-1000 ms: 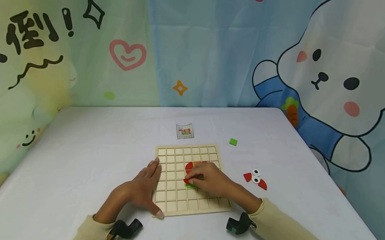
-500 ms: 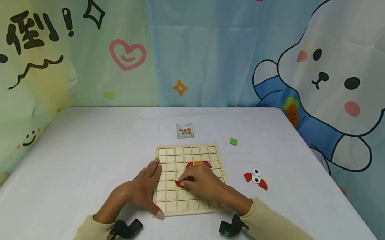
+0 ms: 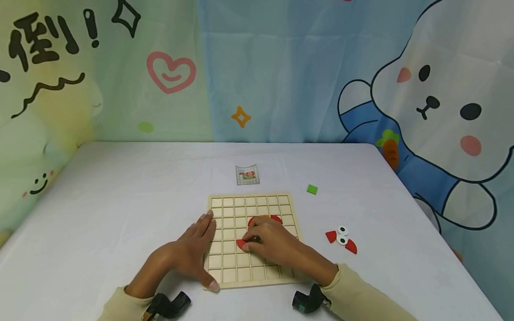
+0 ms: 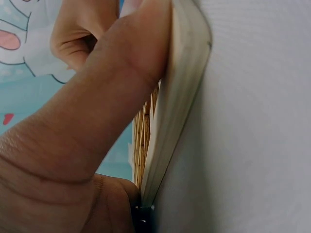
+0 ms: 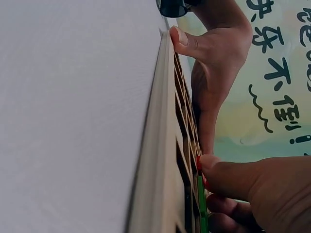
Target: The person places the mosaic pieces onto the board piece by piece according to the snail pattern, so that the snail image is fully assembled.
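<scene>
Red round-edged tile [image 3: 241, 245], left of centre on wooden grid board [image 3: 242, 261]; seating unclear.
Right hand [image 3: 272, 239] pinches it between thumb and fingers; left hand [image 3: 188, 257], fingers straight, rests at board's left edge. Judged light, stiff, smooth enough to slip; best held by opposite edges, leaving its face free.

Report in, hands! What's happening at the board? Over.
Left hand on wooden board. Right hand touching red piece. Loose green piece off right, not blocking.
</scene>
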Motion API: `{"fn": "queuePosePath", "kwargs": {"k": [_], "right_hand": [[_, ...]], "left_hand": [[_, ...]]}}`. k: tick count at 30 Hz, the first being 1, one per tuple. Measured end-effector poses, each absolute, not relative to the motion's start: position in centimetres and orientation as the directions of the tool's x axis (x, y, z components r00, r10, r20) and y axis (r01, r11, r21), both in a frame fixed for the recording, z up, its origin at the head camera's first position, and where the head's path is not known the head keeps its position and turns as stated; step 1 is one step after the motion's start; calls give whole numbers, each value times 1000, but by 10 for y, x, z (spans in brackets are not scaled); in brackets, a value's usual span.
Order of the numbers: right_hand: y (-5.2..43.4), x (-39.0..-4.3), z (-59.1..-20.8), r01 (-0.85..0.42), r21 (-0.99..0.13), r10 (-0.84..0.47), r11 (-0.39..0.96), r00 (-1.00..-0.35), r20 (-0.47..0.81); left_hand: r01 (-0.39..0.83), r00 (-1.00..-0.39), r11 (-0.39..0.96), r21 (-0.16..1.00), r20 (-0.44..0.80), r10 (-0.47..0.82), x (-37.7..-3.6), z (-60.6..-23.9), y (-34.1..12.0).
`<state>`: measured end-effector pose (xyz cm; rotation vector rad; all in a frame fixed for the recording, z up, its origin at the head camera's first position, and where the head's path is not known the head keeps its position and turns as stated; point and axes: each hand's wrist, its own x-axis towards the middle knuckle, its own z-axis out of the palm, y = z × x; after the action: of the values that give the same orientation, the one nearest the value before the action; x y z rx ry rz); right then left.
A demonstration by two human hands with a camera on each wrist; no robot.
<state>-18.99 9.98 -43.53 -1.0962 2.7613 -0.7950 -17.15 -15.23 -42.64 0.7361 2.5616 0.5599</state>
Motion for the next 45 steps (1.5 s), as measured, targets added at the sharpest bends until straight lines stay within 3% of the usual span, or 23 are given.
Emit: {"fn": "queuePosePath", "kwargs": {"k": [11,22,33,40,45], "right_hand": [[98,-188,-433,-597,-461,-631,656,-770,99],[107,-196,-426,-659,-512,-585,551,-743,326],[130,-198,-429,-578,-547,-545,605,-802,245],[153,-212,-431,-475,-709,-479,522,-851,217],[167,-224,-431,-462,-724,-431,513,-868,249]], "left_hand": [[406,-770,776,484,-276,575,-173,-425,-153],[401,-775,789,465,-286,563,-174,-426,-151],[399,-774,776,489,-275,571,-172,-424,-152],[397,-772,777,489,-280,570,-172,-424,-152],[391,-775,782,485,-285,564,-171,-423,-151]]}}
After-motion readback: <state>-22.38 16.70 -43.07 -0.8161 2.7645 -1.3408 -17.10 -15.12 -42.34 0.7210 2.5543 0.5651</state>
